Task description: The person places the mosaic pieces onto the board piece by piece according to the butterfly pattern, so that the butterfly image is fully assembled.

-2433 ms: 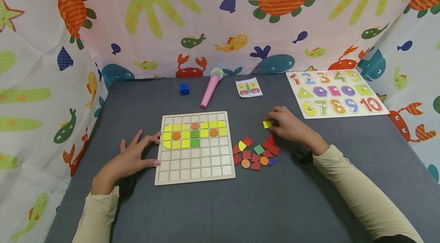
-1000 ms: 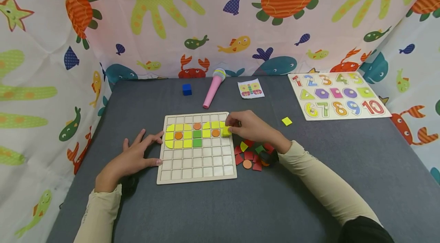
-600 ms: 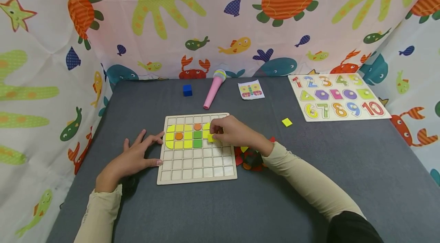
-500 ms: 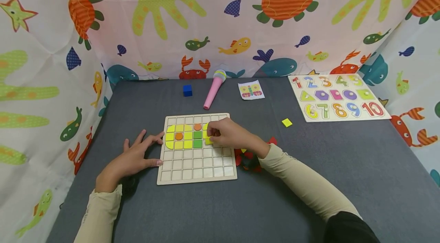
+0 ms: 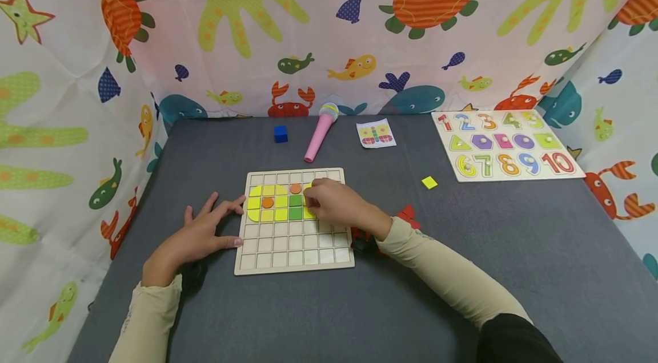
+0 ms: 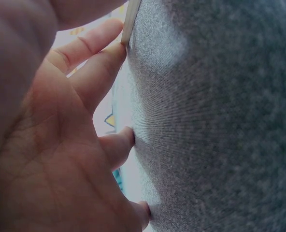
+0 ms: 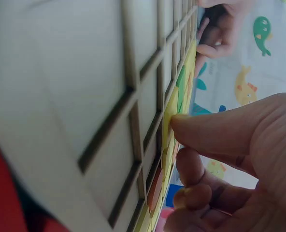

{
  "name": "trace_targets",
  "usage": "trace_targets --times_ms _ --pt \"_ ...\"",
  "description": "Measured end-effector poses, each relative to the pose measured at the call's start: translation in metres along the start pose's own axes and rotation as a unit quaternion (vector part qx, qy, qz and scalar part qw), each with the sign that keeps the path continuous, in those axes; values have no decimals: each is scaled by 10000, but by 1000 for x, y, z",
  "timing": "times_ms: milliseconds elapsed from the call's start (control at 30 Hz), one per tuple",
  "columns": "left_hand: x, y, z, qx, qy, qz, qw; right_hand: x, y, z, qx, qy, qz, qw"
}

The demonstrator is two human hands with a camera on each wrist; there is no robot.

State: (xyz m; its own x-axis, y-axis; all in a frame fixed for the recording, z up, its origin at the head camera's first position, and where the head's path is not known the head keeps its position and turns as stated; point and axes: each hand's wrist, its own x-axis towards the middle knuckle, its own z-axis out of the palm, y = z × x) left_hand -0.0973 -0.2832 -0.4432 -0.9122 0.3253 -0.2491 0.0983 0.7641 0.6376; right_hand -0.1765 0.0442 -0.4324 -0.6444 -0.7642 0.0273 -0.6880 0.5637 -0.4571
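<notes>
A wooden grid board [image 5: 279, 262] lies on the grey table, its upper rows partly filled with yellow, orange and green tiles. My left hand [image 5: 192, 233] is spread at the board's left edge, and fingertips touch that edge [image 6: 130, 24] in the left wrist view. Over the board, my right hand [image 5: 339, 203] has curled fingers and a thumb tip on a yellow square tile [image 7: 169, 113], beside the lower green tile [image 5: 295, 213]. The tile looks nearly level with its neighbours. This hand hides the board's upper right cells.
Loose red tiles [image 5: 408, 216] lie right of the board, partly under the right forearm. A single yellow square [image 5: 429, 182] lies farther right. Behind are a blue cube [image 5: 280, 134], a pink toy microphone [image 5: 320, 137], a picture card [image 5: 376, 134] and a number puzzle [image 5: 506, 146].
My right hand has carried a yellow square from right of the board to the cell beside the lower green tile, leaving another yellow square on the table. My left hand stays at the edge.
</notes>
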Motion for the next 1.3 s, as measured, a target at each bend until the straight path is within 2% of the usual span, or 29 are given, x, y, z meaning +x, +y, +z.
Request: trace_targets --times_ms 167,400,667,900,1100,1300 --pt "0 0 0 20 -21 -17 10000 -4 5 -1 72 -29 14 10000" --pt "0 0 0 27 -15 -33 10000 -23 23 -15 489 316 51 9983" --pt "-1 1 0 67 13 -55 10000 -54 49 -37 743 562 446 9947" --pt "-1 2 0 44 -20 -43 10000 -87 77 -53 656 856 808 9909" --pt "-1 1 0 42 -45 -29 10000 -115 103 -64 625 977 1279 9850" --pt "-2 0 0 44 -41 3 10000 -141 119 -74 511 1119 1549 9802"
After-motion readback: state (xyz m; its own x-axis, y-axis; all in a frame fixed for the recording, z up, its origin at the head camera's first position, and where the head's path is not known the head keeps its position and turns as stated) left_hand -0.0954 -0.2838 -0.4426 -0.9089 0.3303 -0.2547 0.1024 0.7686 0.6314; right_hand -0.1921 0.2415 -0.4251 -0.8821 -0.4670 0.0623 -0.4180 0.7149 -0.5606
